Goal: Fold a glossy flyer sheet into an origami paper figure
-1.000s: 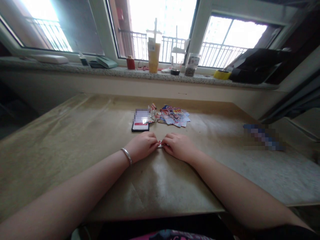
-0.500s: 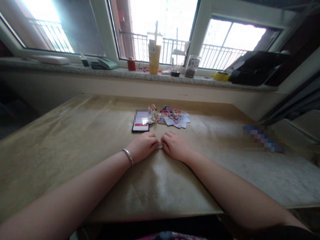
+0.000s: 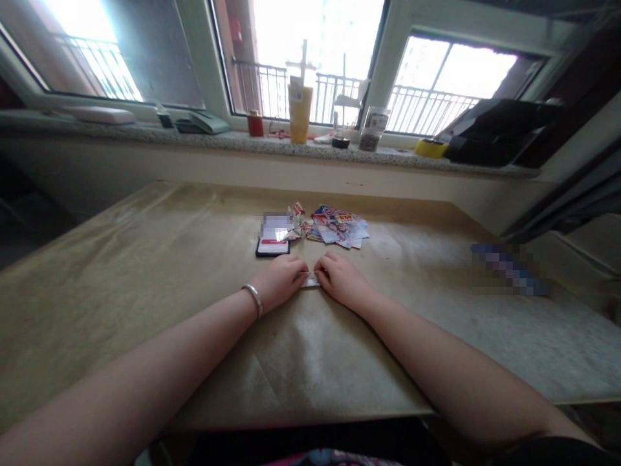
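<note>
A small whitish strip of folded paper (image 3: 310,282) lies low over the table, between my two hands. Its left end is pinched in the closed fingers of my left hand (image 3: 281,279), which has a silver bangle (image 3: 253,300) at the wrist. My right hand (image 3: 341,279) grips the other end, fingers curled. Just beyond my hands are a phone (image 3: 273,247) with its screen lit, some folded paper pieces (image 3: 297,226) partly over the phone's edge, and a fanned pile of colourful printed papers (image 3: 341,228).
The table (image 3: 194,259) has a tan, shiny cover. A blurred blue flat item (image 3: 509,268) lies at the right. On the granite sill (image 3: 218,144) behind stand a yellow drink cup (image 3: 299,113), a red jar (image 3: 255,123), a clear container (image 3: 372,129) and a black bag (image 3: 495,136).
The paper strip between my hands shows a wider, plainer white face now. My fingers have shifted slightly apart along it; the phone and piles have stayed put.
</note>
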A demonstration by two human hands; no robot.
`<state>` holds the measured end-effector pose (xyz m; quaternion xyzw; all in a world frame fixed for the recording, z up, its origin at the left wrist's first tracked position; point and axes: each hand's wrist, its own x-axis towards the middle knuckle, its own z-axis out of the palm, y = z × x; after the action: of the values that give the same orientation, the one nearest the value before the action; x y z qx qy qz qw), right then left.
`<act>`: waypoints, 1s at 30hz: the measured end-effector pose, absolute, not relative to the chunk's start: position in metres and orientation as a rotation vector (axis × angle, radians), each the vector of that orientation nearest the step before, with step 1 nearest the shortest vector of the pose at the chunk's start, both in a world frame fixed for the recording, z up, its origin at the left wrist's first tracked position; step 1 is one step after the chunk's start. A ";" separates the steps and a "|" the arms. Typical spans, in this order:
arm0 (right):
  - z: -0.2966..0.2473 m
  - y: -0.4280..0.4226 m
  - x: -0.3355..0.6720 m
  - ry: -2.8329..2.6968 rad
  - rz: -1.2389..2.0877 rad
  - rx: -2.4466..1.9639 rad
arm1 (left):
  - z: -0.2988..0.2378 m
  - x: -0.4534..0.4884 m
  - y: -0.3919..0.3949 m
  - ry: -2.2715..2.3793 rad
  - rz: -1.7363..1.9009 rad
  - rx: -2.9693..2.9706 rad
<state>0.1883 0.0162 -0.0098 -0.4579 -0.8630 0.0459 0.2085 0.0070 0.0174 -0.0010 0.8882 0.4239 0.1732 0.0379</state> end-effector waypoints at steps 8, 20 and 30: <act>-0.008 0.015 0.192 -2.416 0.157 -1.247 | -0.001 0.005 0.016 1.291 0.484 2.735; -0.005 0.011 0.195 -2.414 0.158 -1.281 | 0.000 0.005 0.014 1.313 0.465 2.728; -0.002 0.009 0.198 -2.443 0.118 -1.185 | 0.001 0.004 0.012 1.228 0.575 2.744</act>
<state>0.1976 0.0087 -0.0019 -0.4264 -0.8787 0.0425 0.2102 0.0039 0.0122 0.0011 0.8957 0.4009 0.1878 0.0401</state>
